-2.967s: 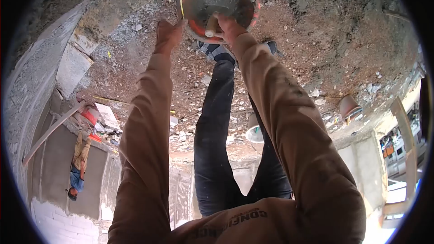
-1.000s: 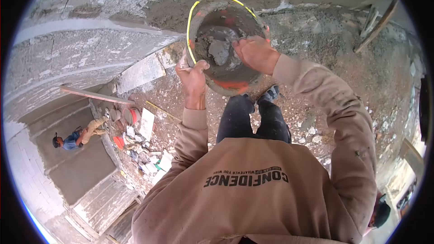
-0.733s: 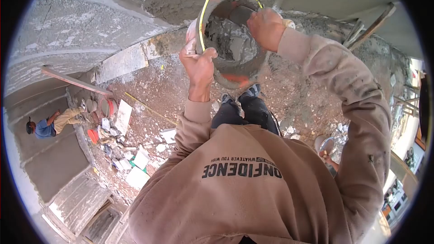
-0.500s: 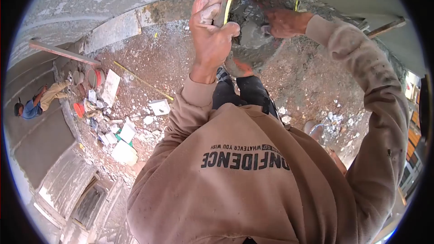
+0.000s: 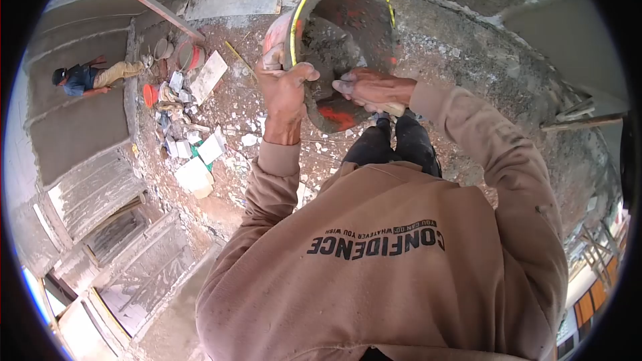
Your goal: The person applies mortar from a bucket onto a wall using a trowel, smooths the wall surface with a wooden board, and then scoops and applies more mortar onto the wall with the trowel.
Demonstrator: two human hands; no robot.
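A mortar-smeared bucket [image 5: 382, 47] with a yellow rim and red patches is tilted, its mouth facing me. My left hand [image 5: 284, 90] grips its left rim, the thumb over the edge and the fingers round the outside. Wet grey mortar [image 5: 324, 40] lies inside. My right hand [image 5: 374, 90] is closed at the lower part of the bucket's mouth, round a trowel whose tan handle end [image 5: 394, 108] shows below the fist. Its blade is hard to tell from the mortar.
A person [image 5: 87, 79] is by the plastered wall at left. Near them are buckets [image 5: 190, 57], a wooden plank [image 5: 154, 7] and white broken pieces [image 5: 194, 174] on the rubble ground. A timber piece [image 5: 582, 122] juts in at right.
My view has swung, so the surroundings sit farther right. The bucket shows lower and farther left, with more of its mouth visible. My right hand has moved down and left toward the near rim.
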